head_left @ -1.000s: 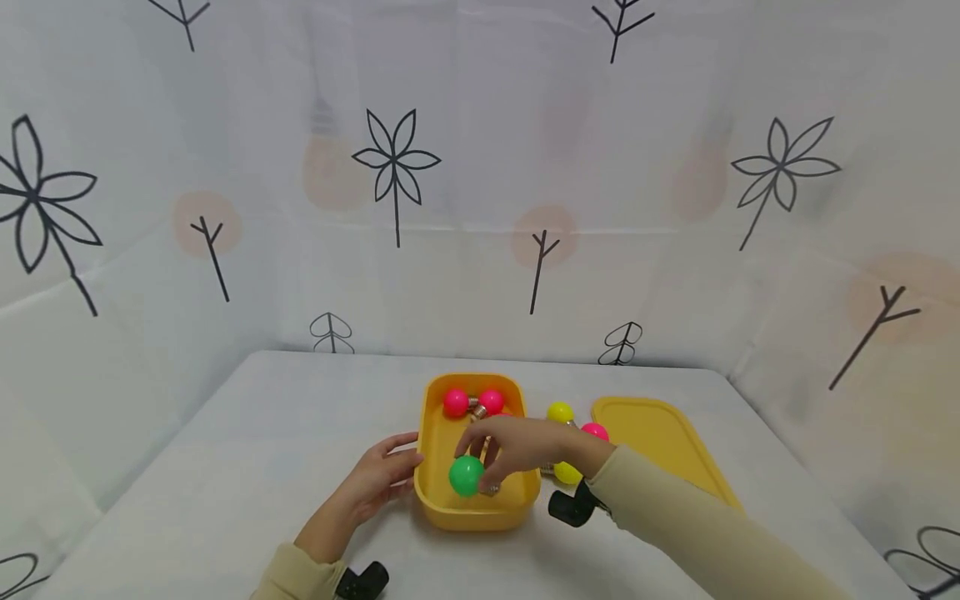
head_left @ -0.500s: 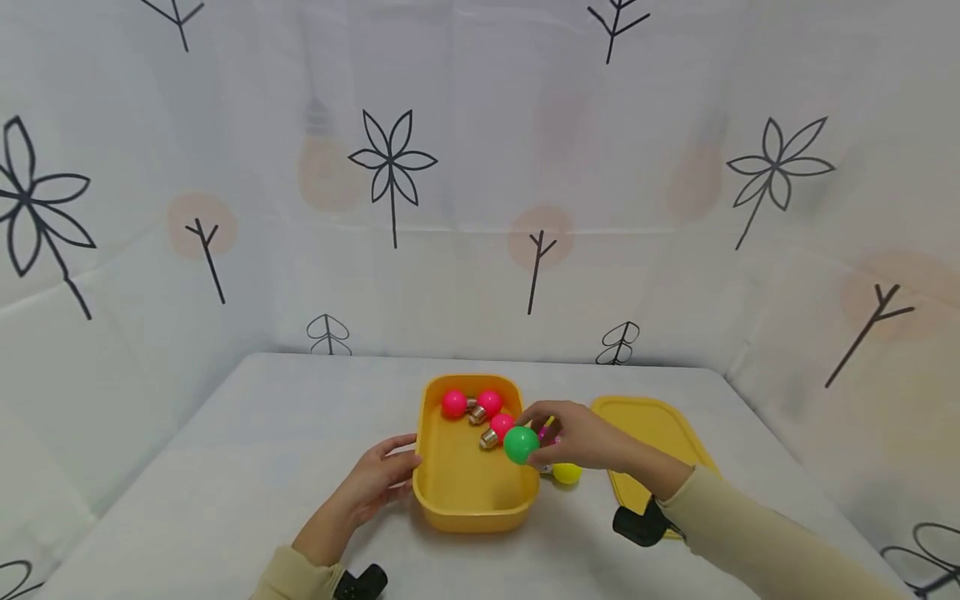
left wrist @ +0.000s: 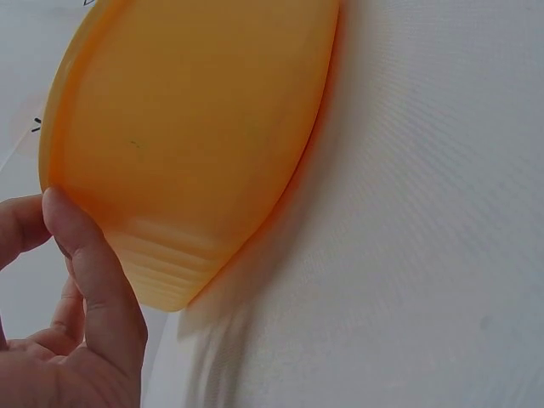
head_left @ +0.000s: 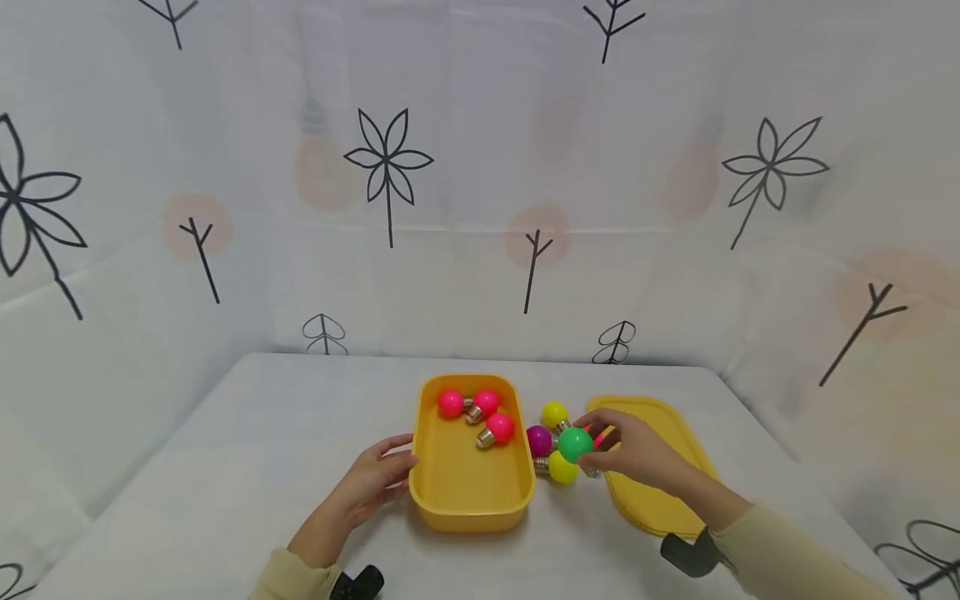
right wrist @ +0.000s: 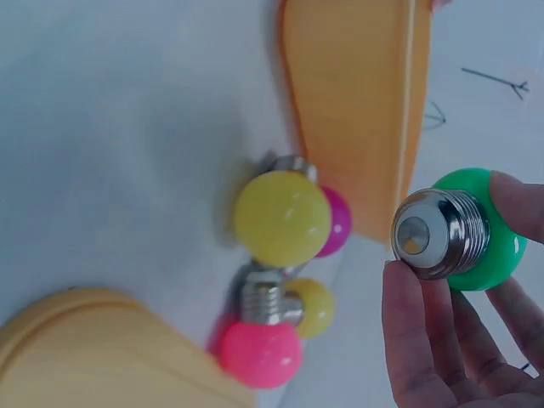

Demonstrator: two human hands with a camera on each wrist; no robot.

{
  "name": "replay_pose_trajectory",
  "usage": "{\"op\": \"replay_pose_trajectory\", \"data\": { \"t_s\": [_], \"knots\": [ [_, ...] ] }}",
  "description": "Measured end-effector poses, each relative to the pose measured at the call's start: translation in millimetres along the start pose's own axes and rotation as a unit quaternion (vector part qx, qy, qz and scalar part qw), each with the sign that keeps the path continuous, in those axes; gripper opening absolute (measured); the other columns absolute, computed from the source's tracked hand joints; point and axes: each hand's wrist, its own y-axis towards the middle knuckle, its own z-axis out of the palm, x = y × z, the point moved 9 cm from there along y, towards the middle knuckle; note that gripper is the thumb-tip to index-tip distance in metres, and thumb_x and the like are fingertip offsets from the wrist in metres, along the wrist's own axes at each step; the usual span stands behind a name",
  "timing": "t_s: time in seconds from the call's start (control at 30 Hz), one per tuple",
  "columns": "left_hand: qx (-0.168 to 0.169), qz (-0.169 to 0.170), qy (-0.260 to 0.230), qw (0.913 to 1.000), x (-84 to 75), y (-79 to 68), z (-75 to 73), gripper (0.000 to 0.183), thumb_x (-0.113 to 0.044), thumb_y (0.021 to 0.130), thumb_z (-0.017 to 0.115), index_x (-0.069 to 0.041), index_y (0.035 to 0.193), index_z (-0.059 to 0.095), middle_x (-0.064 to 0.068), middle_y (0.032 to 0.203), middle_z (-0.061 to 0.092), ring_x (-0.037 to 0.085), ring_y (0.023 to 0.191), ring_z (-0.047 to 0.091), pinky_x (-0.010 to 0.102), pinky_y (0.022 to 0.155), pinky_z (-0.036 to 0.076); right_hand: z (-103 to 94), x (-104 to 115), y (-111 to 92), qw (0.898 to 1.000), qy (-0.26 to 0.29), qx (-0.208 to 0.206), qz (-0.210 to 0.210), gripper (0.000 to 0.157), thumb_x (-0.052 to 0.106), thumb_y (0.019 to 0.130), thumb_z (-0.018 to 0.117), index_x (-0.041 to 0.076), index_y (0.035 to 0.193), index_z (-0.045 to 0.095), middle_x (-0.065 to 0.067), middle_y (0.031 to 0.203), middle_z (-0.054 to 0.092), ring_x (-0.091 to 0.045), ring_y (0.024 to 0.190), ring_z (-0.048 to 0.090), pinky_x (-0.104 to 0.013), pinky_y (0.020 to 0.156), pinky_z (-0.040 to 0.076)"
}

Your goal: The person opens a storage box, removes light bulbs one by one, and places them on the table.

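My right hand (head_left: 637,450) pinches a green light bulb (head_left: 575,445) between thumb and fingers, above the loose bulbs right of the box. In the right wrist view the bulb's metal screw base (right wrist: 438,234) points away from the palm. My left hand (head_left: 375,479) touches the left wall of the yellow box (head_left: 472,523) near its rim, fingers fairly straight. The left wrist view shows the thumb (left wrist: 93,272) against the box's edge. Inside the box, towards the far end, lie pink bulbs (head_left: 451,404).
Beside the box lie a purple bulb (head_left: 538,441) and yellow bulbs (head_left: 562,468); a pink bulb (right wrist: 261,354) is partly hidden by my right hand in the head view. A yellow lid (head_left: 660,517) lies flat further right. Patterned white cloth (head_left: 465,292) hangs behind the table.
My right hand has carried the green bulb from over the box to the right, above the loose bulbs. The left hand stays at the box.
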Motion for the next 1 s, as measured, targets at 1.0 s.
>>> {"op": "replay_pose_trajectory", "data": {
  "t_s": [1.0],
  "knots": [
    [0.007,0.001,0.002,1.0,0.1,0.3,-1.0,0.052,-0.019,0.09,0.062,-0.001,0.135,0.042,0.014,0.108,0.062,0.02,0.08,0.061,0.028,0.069,0.053,15.3,-89,-2,0.984,0.007,-0.05,0.172,0.048,0.018,0.073,0.078,-0.002,0.112,0.057,-0.01,0.091,0.055,-0.019,0.063,0.053,-0.029,0.058,0.049]
  ]
}}
